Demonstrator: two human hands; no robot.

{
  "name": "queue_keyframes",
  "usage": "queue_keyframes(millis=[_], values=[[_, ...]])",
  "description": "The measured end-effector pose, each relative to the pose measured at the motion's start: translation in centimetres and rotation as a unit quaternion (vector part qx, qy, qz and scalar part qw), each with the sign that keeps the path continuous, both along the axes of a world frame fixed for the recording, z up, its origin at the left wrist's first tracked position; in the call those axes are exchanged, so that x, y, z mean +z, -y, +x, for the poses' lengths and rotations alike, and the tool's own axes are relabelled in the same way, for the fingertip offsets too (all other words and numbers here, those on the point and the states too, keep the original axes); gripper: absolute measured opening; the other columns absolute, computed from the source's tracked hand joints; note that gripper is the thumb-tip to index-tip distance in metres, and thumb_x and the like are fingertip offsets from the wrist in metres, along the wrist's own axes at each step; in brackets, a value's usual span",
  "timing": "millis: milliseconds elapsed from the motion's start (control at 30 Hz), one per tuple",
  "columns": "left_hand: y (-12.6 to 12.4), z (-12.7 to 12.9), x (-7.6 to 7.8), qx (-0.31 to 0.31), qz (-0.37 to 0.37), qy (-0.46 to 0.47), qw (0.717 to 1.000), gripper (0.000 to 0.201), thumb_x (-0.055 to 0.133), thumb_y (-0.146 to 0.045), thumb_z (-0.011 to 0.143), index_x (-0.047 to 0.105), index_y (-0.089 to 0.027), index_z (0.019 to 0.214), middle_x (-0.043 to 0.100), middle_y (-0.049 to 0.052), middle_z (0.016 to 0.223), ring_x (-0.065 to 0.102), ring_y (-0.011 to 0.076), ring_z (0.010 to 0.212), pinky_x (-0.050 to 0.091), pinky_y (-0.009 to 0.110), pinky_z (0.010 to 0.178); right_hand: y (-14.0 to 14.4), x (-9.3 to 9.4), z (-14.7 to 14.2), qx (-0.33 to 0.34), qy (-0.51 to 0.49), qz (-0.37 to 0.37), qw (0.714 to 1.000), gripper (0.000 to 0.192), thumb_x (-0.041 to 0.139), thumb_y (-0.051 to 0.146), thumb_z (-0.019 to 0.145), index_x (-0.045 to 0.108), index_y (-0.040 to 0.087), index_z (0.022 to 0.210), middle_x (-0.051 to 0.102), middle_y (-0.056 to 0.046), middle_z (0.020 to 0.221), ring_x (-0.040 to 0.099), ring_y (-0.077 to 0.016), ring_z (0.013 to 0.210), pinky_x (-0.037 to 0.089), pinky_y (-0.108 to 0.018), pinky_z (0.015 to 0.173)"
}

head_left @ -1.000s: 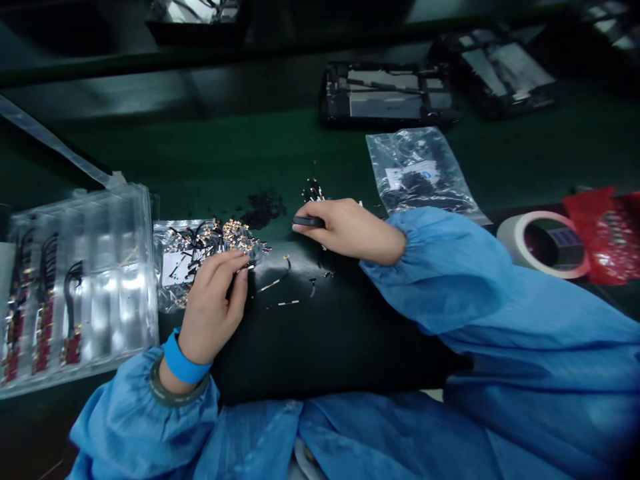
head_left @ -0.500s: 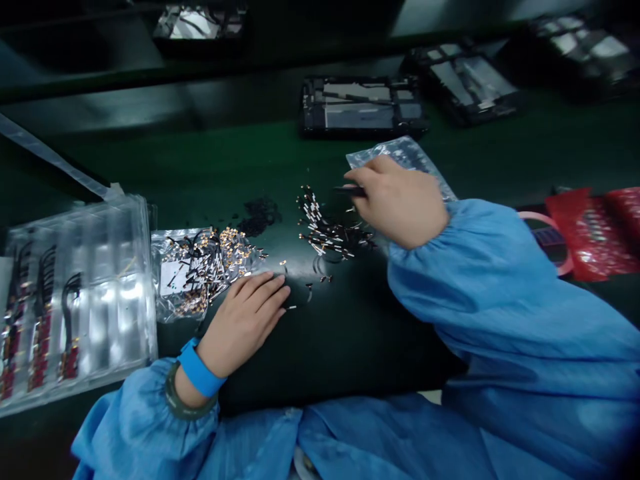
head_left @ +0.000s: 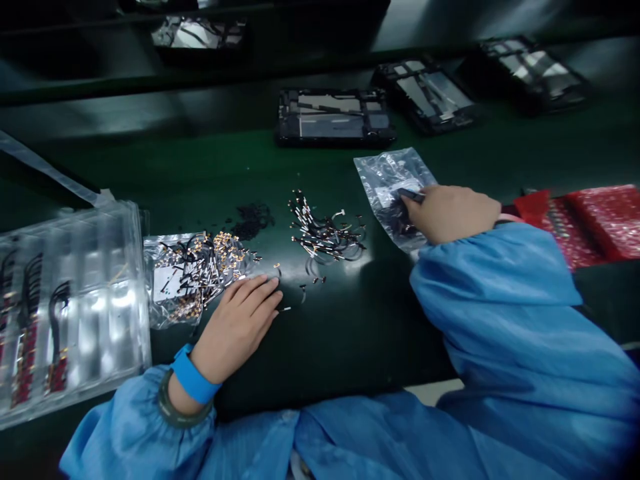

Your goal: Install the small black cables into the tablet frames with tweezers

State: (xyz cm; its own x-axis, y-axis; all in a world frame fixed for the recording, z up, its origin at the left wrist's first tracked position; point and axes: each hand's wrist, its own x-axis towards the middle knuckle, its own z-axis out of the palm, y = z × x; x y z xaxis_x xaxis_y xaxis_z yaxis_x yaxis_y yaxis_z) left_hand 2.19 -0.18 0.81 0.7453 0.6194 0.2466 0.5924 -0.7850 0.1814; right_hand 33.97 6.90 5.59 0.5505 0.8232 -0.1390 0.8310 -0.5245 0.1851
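Observation:
My left hand (head_left: 237, 323) lies palm down on the dark green table, fingers stretched out. Its fingertips lie beside a heap of small flex cables (head_left: 213, 263) with gold connectors, spread over a clear bag. A few single cables (head_left: 303, 292) lie just past the fingers. My right hand (head_left: 445, 212) is closed on a slim black tool (head_left: 411, 195), whose kind I cannot make out. That hand is over the right edge of a clear plastic bag (head_left: 380, 177) with dark parts in it. Between the hands lies a looser pile of black and white cables (head_left: 325, 233).
A clear compartment tray (head_left: 107, 300) with rows of cables stands at left. Small black pieces (head_left: 253, 220) lie behind the heap. Opened device housings (head_left: 333, 120) line the back, below a shelf. Red bubble-wrap packs (head_left: 605, 223) lie at right.
My right hand has moved right, from beside the loose cable pile to the clear bag, still with the black tool. My left hand stays in place on the table. The view has shifted slightly.

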Motion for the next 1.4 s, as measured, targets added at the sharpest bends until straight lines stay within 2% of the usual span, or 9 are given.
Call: queue_keyframes(millis=[100,200,267,367,533,867,1033,1200,1400], values=[[0.0,0.1,0.1,-0.001,0.004,0.001,1.0,0.025,0.047,-0.02,0.095,0.063,-0.014,0.112,0.066,0.009,0.122,0.056,0.0235,0.116,0.046,0.041,0.096,-0.2,0.6,-1.5,0.056,0.002,0.075,0.996,0.045,0.042,0.036,0.092,0.062,0.006,0.119,0.061,-0.026,0.117,0.062,-0.0378,0.099,0.036,-0.038,0.066],[0.1,0.2,0.1,-0.002,0.003,0.005,1.0,0.025,0.047,-0.02,0.095,0.063,-0.014,0.112,0.066,0.007,0.122,0.057,0.0244,0.116,0.046,0.041,0.096,-0.7,0.4,-4.4,0.226,-0.094,0.152,0.958,0.032,0.049,0.029,0.09,0.065,0.016,0.115,0.064,-0.015,0.114,0.061,-0.0295,0.101,0.04,-0.035,0.073],[0.1,0.2,0.1,-0.003,0.001,0.007,1.0,0.025,0.047,-0.02,0.095,0.064,-0.014,0.112,0.066,0.007,0.122,0.056,0.0247,0.116,0.046,0.042,0.096,-1.2,-0.3,-6.6,0.342,-0.186,0.146,0.909,0.024,0.054,0.028,0.089,0.067,0.018,0.107,0.066,-0.01,0.105,0.061,-0.0243,0.099,0.042,-0.032,0.077],[0.2,0.2,0.0,-0.004,-0.002,0.004,1.0,0.025,0.046,-0.02,0.095,0.064,-0.014,0.112,0.066,0.006,0.123,0.056,0.025,0.117,0.045,0.043,0.097,-2.3,-1.9,-9.5,0.425,-0.244,0.092,0.867,0.02,0.056,0.025,0.088,0.066,0.019,0.105,0.064,-0.007,0.105,0.061,-0.0211,0.093,0.043,-0.03,0.075],[0.3,0.0,-0.2,-0.006,-0.008,-0.009,1.0,0.027,0.044,-0.02,0.096,0.064,-0.014,0.113,0.065,0.006,0.125,0.054,0.0257,0.119,0.044,0.044,0.099,-3.5,-3.3,-11.4,0.452,-0.22,0.062,0.862,0.022,0.052,0.023,0.091,0.064,0.021,0.109,0.061,-0.007,0.111,0.061,-0.02,0.09,0.04,-0.029,0.068],[0.6,0.6,-0.1,0.018,-0.006,-0.022,1.0,0.03,0.046,-0.023,0.095,0.061,-0.014,0.12,0.061,0.008,0.131,0.054,0.0268,0.12,0.044,0.047,0.099,-3.8,-3.7,-10.8,0.47,-0.218,0.056,0.854,0.021,0.054,0.03,0.091,0.063,0.019,0.106,0.062,-0.007,0.105,0.059,-0.0199,0.089,0.037,-0.028,0.067],[0.6,0.6,-0.3,0.014,-0.009,-0.035,0.999,0.031,0.047,-0.025,0.095,0.061,-0.014,0.12,0.061,0.008,0.131,0.054,0.0265,0.12,0.044,0.046,0.099,-3.2,-3.2,-11.0,0.475,-0.213,0.028,0.853,0.019,0.05,0.023,0.092,0.064,0.017,0.104,0.062,-0.008,0.106,0.059,-0.0197,0.088,0.036,-0.028,0.066],[0.6,0.5,-0.3,0.015,-0.016,-0.028,0.999,0.031,0.048,-0.025,0.094,0.06,-0.014,0.121,0.061,0.008,0.131,0.054,0.0261,0.121,0.043,0.046,0.1,-0.2,-2.8,-11.0,0.538,-0.251,0.015,0.805,0.018,0.049,0.021,0.092,0.065,0.017,0.1,0.063,-0.007,0.101,0.061,-0.0176,0.086,0.036,-0.026,0.062],[0.6,0.6,-0.1,0.017,-0.03,-0.028,0.999,0.03,0.048,-0.023,0.094,0.061,-0.013,0.12,0.065,0.009,0.123,0.055,0.027,0.12,0.043,0.047,0.101,1.4,-5.0,-10.9,0.595,-0.245,0.073,0.762,0.024,0.042,0.022,0.096,0.066,0.017,0.099,0.065,-0.007,0.097,0.06,-0.0156,0.081,0.037,-0.025,0.06]])
